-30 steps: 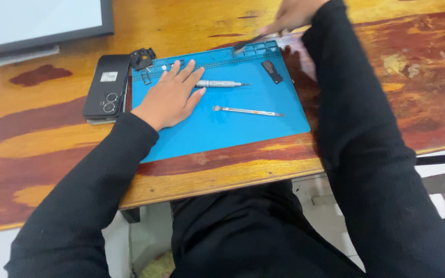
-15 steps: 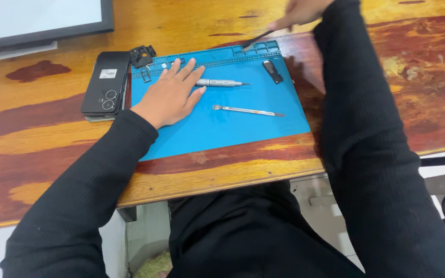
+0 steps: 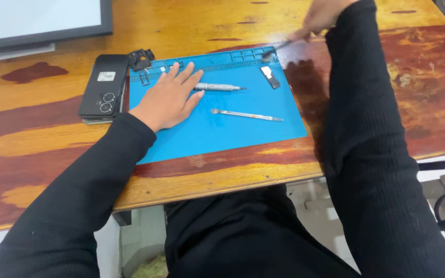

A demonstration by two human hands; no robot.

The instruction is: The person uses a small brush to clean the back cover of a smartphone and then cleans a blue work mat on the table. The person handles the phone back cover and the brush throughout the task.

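- The fingers (image 3: 184, 74) of the left hand (image 3: 167, 98) lie spread and flat on the blue mat (image 3: 222, 134), holding nothing; their tips reach the ridged strip along the mat's far edge.
- The fingers (image 3: 305, 34) of the right hand (image 3: 321, 14) are pinched together around a thin dark tool (image 3: 276, 48). The hand is blurred and partly cut off by the top edge, so the grip itself is hard to make out.
- That tool slants down to the mat's far right corner, where its tip meets the small compartments; the tip is smeared and its shape cannot be told.
- A silver pen-shaped screwdriver (image 3: 217, 87) lies on the mat just beside the left fingertips, pointing right.
- A slim metal pry tool (image 3: 245, 115) lies nearer the person, apart from both hands.
- A small dark part with a pale square (image 3: 270, 77) sits near the mat's right edge.
- The black right sleeve (image 3: 366, 154) crosses the counter (image 3: 52, 128) and hides part of its red-brown right side.
- A black phone (image 3: 104, 88) lies face down left of the mat, with two camera rings and a small pale sticker on its back; it seems to rest on another flat piece, only a thin edge showing.
- A small black clip-like piece (image 3: 141, 58) sits at the mat's far left corner, its detail too fine to read.
- A dark-framed pale panel (image 3: 42, 20) is cut off at the top left.
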